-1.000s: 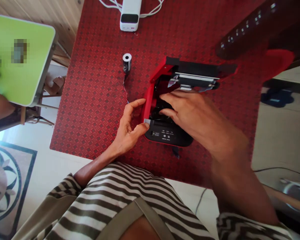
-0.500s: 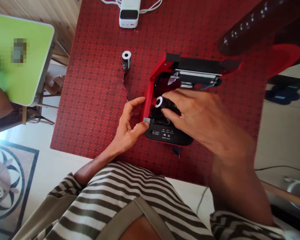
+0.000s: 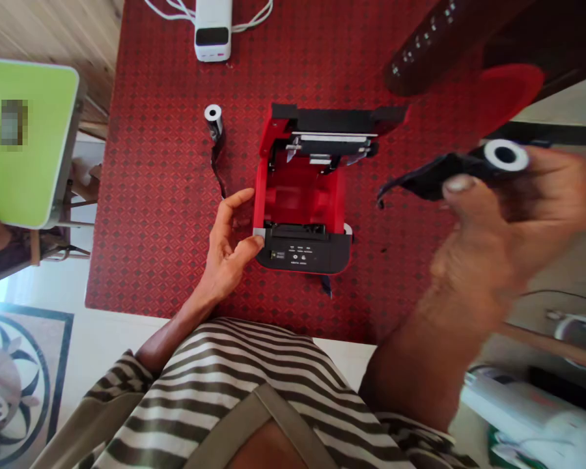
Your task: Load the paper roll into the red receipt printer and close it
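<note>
A small red and black printer (image 3: 317,253) sits on the table with its hinged lid (image 3: 334,122) raised and its red inner bay exposed. At its left front corner, my left hand (image 3: 227,247) grips the side, the thumb on a grey tab and the forefinger farther back. Out to the right of the printer, my right hand (image 3: 498,241) holds a black-wrapped paper roll (image 3: 493,163) with a white end and a hollow core. A loose dark strip trails leftward from this roll. Some of the right fingers are hidden behind the roll.
A second roll (image 3: 213,116) stands at the left, its dark strip trailing toward my left hand. Behind it lies a white power bank (image 3: 213,36) with white cables. A dark cylinder (image 3: 420,55) and a red round object (image 3: 512,98) are at the back right. A green table (image 3: 43,143) stands left.
My right hand has lifted the roll out of the printer's bay and carried it to the right. My left hand stays on the printer's corner. The view has shifted slightly.
</note>
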Demonstrator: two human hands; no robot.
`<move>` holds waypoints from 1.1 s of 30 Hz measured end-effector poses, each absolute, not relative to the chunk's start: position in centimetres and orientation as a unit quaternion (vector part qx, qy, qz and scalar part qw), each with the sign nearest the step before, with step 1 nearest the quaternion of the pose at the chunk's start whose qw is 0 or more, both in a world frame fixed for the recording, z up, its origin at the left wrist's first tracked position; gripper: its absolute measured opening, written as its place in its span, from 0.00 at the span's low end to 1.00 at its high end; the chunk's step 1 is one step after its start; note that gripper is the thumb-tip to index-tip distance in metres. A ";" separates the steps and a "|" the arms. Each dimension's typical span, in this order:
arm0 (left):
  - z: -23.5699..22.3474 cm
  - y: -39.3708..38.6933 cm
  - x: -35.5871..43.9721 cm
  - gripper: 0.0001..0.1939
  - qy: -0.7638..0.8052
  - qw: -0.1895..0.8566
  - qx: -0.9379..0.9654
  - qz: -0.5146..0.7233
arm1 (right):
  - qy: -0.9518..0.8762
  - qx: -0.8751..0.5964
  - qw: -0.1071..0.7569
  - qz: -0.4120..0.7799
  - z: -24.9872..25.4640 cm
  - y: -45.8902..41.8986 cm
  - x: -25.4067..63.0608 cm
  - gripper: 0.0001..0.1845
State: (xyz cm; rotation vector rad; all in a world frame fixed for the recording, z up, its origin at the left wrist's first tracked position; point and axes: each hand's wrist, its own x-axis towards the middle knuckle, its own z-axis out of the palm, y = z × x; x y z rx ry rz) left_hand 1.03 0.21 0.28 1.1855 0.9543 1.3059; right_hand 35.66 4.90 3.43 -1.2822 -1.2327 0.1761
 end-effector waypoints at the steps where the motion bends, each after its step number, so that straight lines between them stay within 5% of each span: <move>1: 0.1 0.3 1.1 0.37 0.399 0.535 0.502 0.550 | -0.495 -0.583 0.638 0.089 1.7 5.5 35.9 0.31; 12: -0.6 0.6 0.7 0.37 0.382 0.519 0.524 0.557 | -0.489 -0.695 0.479 0.221 -1.9 4.9 30.3 0.19; 21: -1.1 0.7 0.5 0.37 0.374 0.518 0.532 0.556 | -0.517 -0.689 0.452 0.232 -1.3 2.8 31.7 0.33; 26: -0.9 0.7 0.5 0.36 0.367 0.526 0.530 0.555 | -0.513 -0.698 0.430 0.255 0.5 -2.4 32.6 0.21; 33: -0.7 0.8 0.4 0.36 0.373 0.516 0.534 0.556 | -0.539 -0.665 0.399 0.329 0.1 -3.7 29.9 0.22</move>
